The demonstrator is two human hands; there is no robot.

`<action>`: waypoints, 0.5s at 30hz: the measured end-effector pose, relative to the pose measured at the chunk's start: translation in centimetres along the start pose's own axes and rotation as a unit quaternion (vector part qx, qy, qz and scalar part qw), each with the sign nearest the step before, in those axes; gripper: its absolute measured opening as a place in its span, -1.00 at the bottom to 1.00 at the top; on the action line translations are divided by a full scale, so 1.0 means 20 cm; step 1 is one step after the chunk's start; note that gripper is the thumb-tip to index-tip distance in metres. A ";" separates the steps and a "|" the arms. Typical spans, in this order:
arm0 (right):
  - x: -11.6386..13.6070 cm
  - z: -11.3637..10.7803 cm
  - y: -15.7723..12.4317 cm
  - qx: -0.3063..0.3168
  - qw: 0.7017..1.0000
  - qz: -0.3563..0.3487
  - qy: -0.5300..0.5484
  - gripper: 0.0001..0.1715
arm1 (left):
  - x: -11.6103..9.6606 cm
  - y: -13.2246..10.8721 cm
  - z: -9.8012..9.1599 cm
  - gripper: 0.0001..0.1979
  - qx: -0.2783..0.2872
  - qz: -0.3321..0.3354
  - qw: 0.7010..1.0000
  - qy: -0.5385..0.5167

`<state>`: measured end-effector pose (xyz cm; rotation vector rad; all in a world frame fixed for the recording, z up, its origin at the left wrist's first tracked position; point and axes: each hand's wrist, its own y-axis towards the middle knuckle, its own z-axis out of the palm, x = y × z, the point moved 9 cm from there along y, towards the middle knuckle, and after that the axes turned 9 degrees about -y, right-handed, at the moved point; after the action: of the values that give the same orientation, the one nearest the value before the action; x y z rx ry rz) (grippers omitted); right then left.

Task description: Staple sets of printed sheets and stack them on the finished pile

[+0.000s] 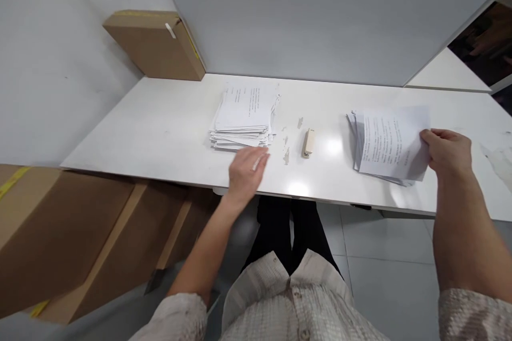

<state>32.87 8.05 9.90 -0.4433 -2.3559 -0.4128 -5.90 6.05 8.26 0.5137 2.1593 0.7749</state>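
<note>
My right hand [450,150] pinches the right edge of a printed sheet of paper [394,144] between thumb and fingers. The sheet lies over a small, uneven pile of papers [359,136] on the right part of the table, its right side lifted a little. My left hand [247,170] hovers at the table's front edge, just before a thicker stack of printed papers [248,109]. Its fingers are loosely bent, a gap shows beside the thumb, and nothing is seen in it. Between the two piles a beige stapler [309,143] rests on the tabletop.
The white table [160,133] runs along a grey panel [312,21]. A closed cardboard box [156,45] leans in the back left corner. Larger cardboard boxes [116,245] stand below the table at the left. Grey worn marks [286,155] show near the stapler.
</note>
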 end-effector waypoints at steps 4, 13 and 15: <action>0.01 0.09 -0.05 -0.016 0.993 -0.072 -0.088 -0.50 | 0.31 0.17 -0.10 -0.72 0.018 -0.028 0.990 0.140; 0.16 0.47 -0.36 0.048 0.973 -0.204 -0.100 -0.61 | 0.60 0.30 0.12 -0.57 0.265 -0.025 0.948 0.176; 0.25 0.60 -0.54 0.082 0.965 -0.244 -0.041 -0.64 | 0.58 0.29 0.12 -0.65 0.252 -0.023 0.951 0.177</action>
<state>17.97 4.23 2.93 0.2128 -2.5455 -0.4216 -10.68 17.82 4.77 0.6113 2.7115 0.2918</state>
